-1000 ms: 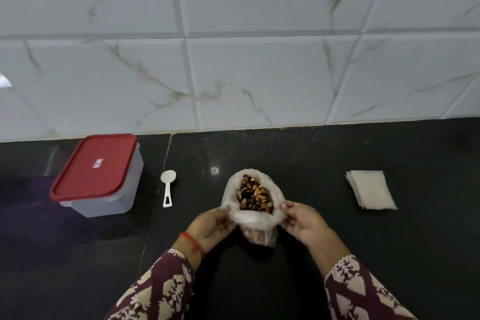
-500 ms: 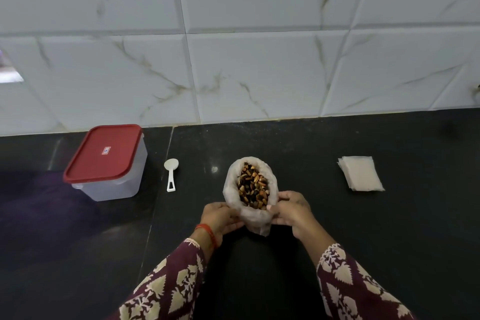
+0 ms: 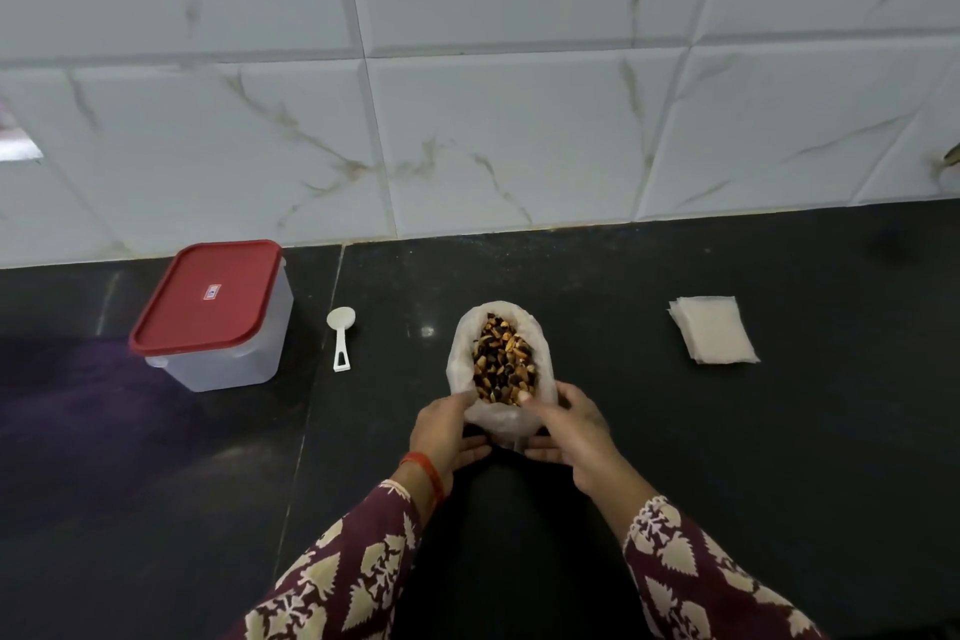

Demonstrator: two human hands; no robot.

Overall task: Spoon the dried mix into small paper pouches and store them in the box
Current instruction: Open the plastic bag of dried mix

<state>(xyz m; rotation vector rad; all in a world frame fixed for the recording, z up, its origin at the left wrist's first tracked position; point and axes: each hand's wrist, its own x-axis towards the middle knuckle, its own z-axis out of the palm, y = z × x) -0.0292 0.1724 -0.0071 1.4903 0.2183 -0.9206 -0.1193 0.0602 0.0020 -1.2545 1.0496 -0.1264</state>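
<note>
A dark, polished stone bench runs up to a wall of white marble-look tiles along its far edge. Near the middle of the bench, toward the near edge, stands a white plastic bag with its mouth open, filled with a brown and black dried mix. Both hands hold this bag at its near side: the left hand curls around its left wall with the thumb at the rim, and the right hand wraps its right wall, thumb hooked over the rim just at the mix. A red thread circles the left wrist, and both arms wear maroon patterned sleeves. Left of the bag lies a small white spoon, bowl pointing to the far edge. Further left, close to the wall, sits a clear box closed with a red lid. Well to the right of the bag, a stack of white paper pouches lies flat on the bench
</note>
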